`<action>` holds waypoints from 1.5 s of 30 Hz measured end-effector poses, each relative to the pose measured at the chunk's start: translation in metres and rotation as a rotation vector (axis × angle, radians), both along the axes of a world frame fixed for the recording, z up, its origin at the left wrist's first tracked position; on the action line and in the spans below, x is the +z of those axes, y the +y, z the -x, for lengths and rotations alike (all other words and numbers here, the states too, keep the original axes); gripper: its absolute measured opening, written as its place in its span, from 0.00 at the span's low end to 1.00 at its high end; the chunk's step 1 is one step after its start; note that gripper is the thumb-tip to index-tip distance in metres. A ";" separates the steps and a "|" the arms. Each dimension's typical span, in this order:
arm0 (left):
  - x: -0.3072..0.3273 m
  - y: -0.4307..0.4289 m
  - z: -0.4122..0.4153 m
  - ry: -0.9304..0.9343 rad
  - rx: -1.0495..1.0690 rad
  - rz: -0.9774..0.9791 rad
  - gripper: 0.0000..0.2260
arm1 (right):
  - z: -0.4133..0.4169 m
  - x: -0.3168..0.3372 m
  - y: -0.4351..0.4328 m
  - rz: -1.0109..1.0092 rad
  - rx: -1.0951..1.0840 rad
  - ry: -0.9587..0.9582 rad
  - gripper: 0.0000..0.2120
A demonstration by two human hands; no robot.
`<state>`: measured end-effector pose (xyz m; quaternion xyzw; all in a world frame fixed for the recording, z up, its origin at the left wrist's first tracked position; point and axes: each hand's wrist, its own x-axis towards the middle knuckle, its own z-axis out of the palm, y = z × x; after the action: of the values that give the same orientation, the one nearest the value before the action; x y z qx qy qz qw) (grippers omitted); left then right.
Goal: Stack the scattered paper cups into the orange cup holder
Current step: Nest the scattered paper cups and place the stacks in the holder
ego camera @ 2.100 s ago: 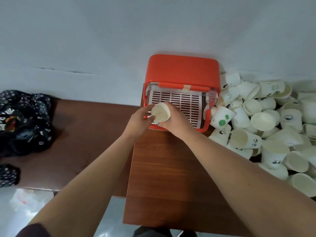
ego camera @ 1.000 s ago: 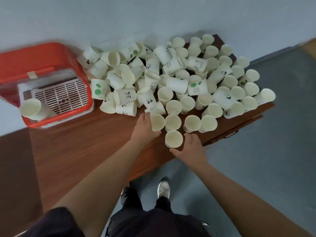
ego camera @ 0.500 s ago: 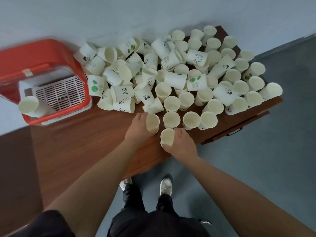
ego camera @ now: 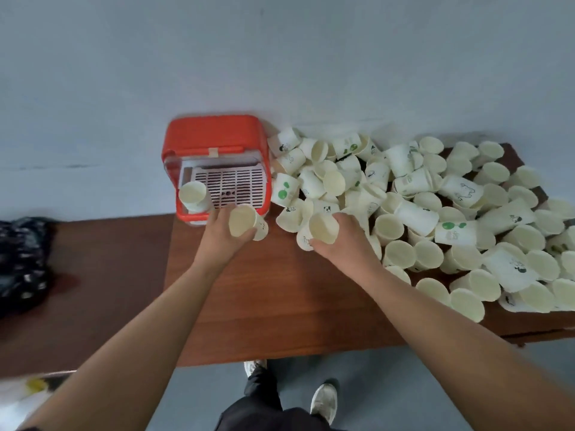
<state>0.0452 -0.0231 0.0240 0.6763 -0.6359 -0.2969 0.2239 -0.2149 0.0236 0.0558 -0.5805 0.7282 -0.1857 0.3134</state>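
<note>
Here, at the far left, a dark patterned bag is seen. Further right, the orange cup holder is set at the back-left corner of the wooden table, against the wall. Its open front is turned toward the person, and a white slotted grille is shown inside.

A first cup is lodged at the holder's front left corner, tilted, with its mouth turned up and toward the person. Just in front of the holder, a second cup is gripped by the left hand, with fingers and thumb curled round its wall. Its mouth is turned up and leftward toward the camera, and its long axis is slanted, with the base to the right. It is held just beside the holder's front rim, near the first cup.

To the right, apart from it, a third cup is gripped by the right hand. The fingers are wrapped round its side, its mouth is turned up toward the camera, and its base is hidden. It is held at the left edge of the heap of scattered paper cups, by which the right half of the table is covered. Some cups are upright and many are tipped over.

Below the table edge, a light shoe is seen on grey floor.
</note>
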 end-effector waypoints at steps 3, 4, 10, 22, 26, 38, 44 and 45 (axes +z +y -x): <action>0.017 -0.020 -0.049 -0.006 0.128 0.059 0.32 | -0.045 0.008 -0.036 0.056 0.049 -0.051 0.36; 0.020 -0.027 -0.064 -0.002 0.172 0.069 0.32 | -0.059 0.011 -0.047 0.069 0.065 -0.061 0.35; 0.018 -0.074 -0.122 0.006 0.242 0.110 0.31 | -0.130 0.011 -0.105 0.157 0.106 -0.132 0.34; -0.048 -0.141 -0.144 -0.160 -0.032 -0.075 0.33 | -0.188 -0.016 -0.163 0.174 0.070 -0.174 0.31; -0.055 -0.144 -0.156 0.026 -0.074 -0.168 0.35 | -0.206 -0.021 -0.173 0.170 0.098 -0.230 0.29; -0.056 -0.134 -0.188 0.574 0.105 -0.277 0.22 | -0.274 -0.060 -0.204 0.069 0.355 0.046 0.34; -0.069 -0.136 -0.185 0.392 0.055 -0.149 0.21 | -0.281 -0.074 -0.210 -0.051 0.390 0.038 0.39; -0.068 -0.135 -0.183 0.391 0.049 -0.138 0.23 | -0.280 -0.072 -0.209 -0.071 0.372 0.021 0.40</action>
<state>0.2279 -0.1583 -0.0437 0.6347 -0.5419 -0.4599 0.3035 0.0653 -0.1853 -0.0165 -0.6956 0.6176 -0.0927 0.3550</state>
